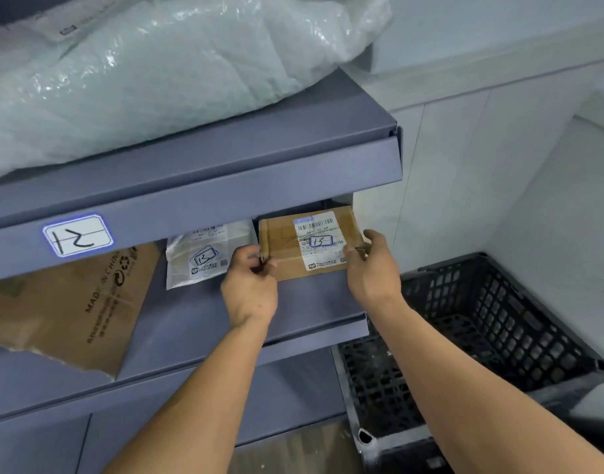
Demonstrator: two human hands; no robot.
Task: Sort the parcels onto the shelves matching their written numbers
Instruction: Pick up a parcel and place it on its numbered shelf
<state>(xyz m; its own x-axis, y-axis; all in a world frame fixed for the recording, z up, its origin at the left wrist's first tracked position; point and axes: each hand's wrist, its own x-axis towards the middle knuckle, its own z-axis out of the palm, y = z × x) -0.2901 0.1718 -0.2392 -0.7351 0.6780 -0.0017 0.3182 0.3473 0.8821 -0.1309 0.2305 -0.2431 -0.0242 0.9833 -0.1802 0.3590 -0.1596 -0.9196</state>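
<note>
**Small box marked 13 being set on a grey shelf**

Looking down from head height at a rack of grey metal shelves. On the middle shelf [198,319], toward its right end and set back from the front edge: a small cardboard box [305,242], paper label facing up, "13" handwritten inside a drawn frame.

Held at both ends. Left hand [249,289] pinching the near left corner, grip closed on the box. Right hand [372,268] curled round the right end, grip likewise closed on it. Seemingly resting on the shelf, though the underside is hidden.

Just beside it on the left, lying flat: a white mailer bag [205,254], also marked "13". Further left on the same shelf, a torn, flattened cardboard sheet [71,302].

On the front edge of the shelf above, a sticker [77,235] reading "12". On top of that shelf, a big bubble-wrapped parcel [157,73]. On the floor to the right, a black plastic crate [481,336].

Progress, as a judgement: well under way, with at least one "13" parcel already placed and this second one nearly home beside it. Still to do here: let go and pull back. Impossible to tell how many parcels remain.
</note>
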